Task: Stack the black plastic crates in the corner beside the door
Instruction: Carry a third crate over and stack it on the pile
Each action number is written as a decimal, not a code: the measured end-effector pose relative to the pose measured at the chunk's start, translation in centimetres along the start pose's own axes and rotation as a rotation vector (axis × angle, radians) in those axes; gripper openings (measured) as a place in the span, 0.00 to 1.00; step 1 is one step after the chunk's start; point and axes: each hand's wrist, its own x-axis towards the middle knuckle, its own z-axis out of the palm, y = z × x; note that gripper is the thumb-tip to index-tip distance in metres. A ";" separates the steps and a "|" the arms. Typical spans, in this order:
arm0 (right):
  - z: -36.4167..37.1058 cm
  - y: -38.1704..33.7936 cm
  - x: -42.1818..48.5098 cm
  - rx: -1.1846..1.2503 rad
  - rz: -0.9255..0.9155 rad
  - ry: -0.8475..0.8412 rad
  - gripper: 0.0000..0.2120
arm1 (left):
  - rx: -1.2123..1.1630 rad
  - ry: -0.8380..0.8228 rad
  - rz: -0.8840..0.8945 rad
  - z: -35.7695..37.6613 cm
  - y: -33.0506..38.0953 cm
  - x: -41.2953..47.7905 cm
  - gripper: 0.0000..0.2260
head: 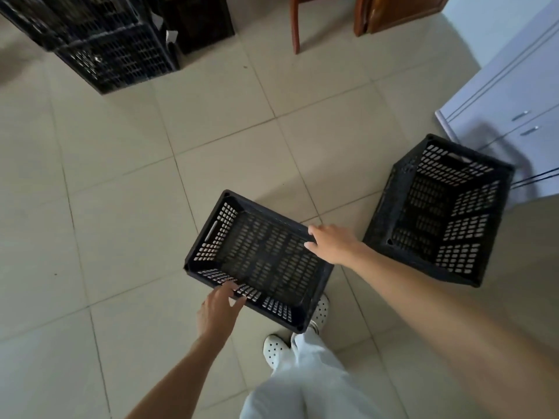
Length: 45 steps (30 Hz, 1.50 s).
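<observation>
An empty black perforated crate (260, 255) hangs tilted above the floor in front of my legs, hiding part of one shoe. My left hand (219, 306) grips its near long rim, fingers over the edge. My right hand (331, 243) holds the far right rim, with the thumb inside. A second empty black crate (438, 213) sits on the tiles to the right, close to a white cabinet. A stack of black crates (106, 40) stands at the far left.
The white cabinet (514, 95) with two handles fills the right side. A wooden chair leg (295, 25), brown wooden furniture (390, 13) and a dark box (199, 22) stand along the far side. Beige floor tiles (121, 192) spread between me and the stack.
</observation>
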 end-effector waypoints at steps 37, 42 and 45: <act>15.4 0.3 24.6 0.089 0.215 0.155 0.22 | -0.602 -0.030 -0.701 17.3 -10.1 19.1 0.18; 9.1 2.8 20.5 0.158 0.296 0.181 0.23 | -0.546 -0.007 -0.549 11.6 -5.0 18.7 0.18; 3.9 4.4 16.8 0.214 0.337 0.188 0.24 | -0.540 0.007 -0.476 7.2 -0.5 17.4 0.18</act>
